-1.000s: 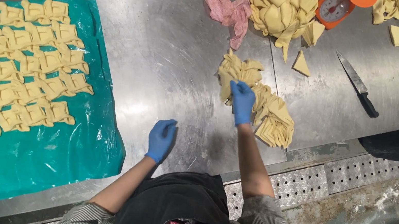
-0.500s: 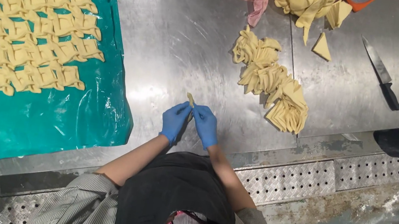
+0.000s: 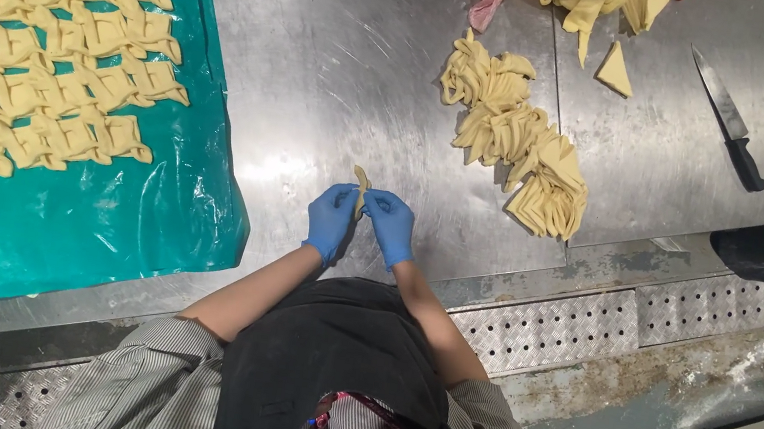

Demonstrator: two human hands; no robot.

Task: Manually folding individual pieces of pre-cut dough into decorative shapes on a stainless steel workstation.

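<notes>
Blue gloves on both hands [image 3: 361, 224], grey pinstriped short-sleeved shirt, black head covering, red-patterned neck strap.

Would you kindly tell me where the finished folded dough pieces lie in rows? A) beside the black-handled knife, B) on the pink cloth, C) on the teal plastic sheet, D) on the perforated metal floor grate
C: the rows of pale yellow folded dough pieces lie on the teal plastic sheet, left of both blue-gloved hands.

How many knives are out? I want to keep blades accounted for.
1. The knife lies on the steel table at upper right, well apart from both gloved hands, which hold a dough piece. Others could lie outside the view.
</notes>
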